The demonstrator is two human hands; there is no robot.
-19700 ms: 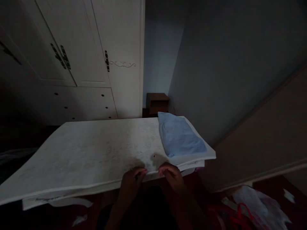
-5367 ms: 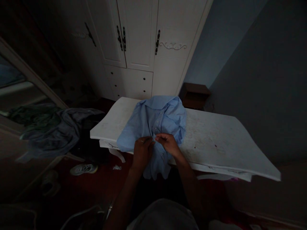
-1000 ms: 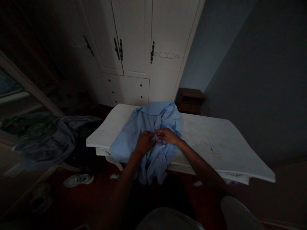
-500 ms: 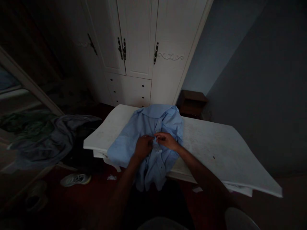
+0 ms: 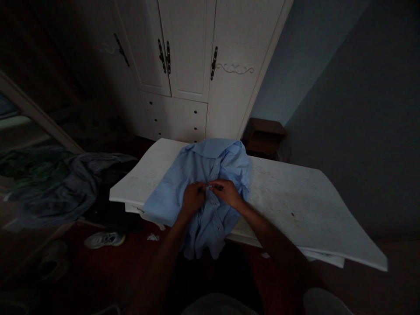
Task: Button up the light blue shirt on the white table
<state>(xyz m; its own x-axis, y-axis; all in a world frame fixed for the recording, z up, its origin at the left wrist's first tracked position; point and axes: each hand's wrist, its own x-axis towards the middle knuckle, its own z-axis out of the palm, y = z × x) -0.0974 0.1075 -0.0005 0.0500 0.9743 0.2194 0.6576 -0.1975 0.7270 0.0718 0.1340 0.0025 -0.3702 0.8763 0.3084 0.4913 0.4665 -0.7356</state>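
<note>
A light blue button-up shirt (image 5: 170, 186) lies front side up on a white table (image 5: 295, 205), its collar at the far side and its hem hanging over the near edge. My left hand (image 5: 193, 197) pinches the shirt's front edge partway down the button strip. Close beside it, my right hand (image 5: 226, 191) pinches the opposite edge, fingertips nearly meeting the left ones. Any button between the fingers is too small and dark to make out. Lower on the strip, several buttonholes or buttons show.
Behind the table stands a white wardrobe (image 5: 187, 78) with dark handles. A small brown cabinet (image 5: 265, 131) sits by the wall. Rumpled clothes (image 5: 65, 188) are heaped at left, with a white shoe (image 5: 104, 239) on the red floor.
My fingertips have drawn together at the shirt's front edges, and both hands have shifted slightly left. The view has tipped a little.
</note>
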